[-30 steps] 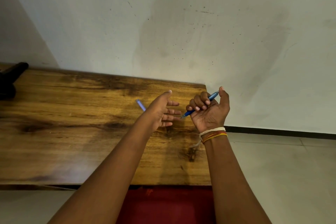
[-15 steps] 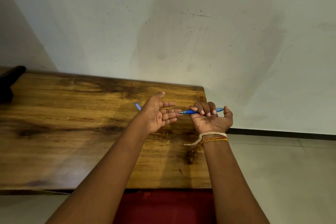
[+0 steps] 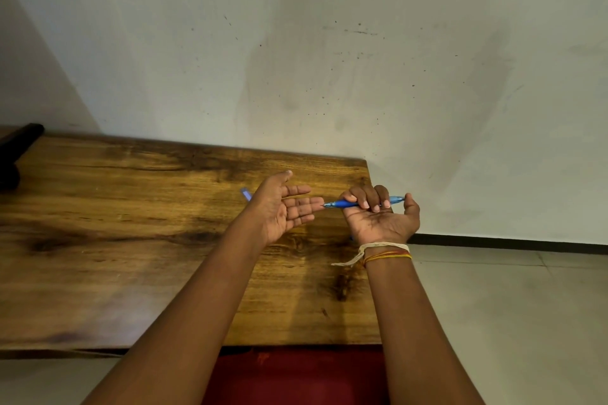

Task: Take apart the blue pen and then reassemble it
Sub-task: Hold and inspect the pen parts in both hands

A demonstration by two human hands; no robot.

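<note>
The pen (image 3: 345, 204) has been levelled in the right hand's (image 3: 378, 219) closed fingers (image 3: 365, 197), tip at the open left hand (image 3: 283, 207); possibly reassembled.

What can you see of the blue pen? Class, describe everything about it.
The blue pen looks like translucent blue plastic, lying roughly level above the wooden table. The right hand, palm up, curls its fingers over the barrel. Its pointed tip aims at the open left hand, close to its fingertips; contact is unclear.

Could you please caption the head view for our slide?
Right hand holds blue pen, tip at open left hand, above wooden table.
</note>
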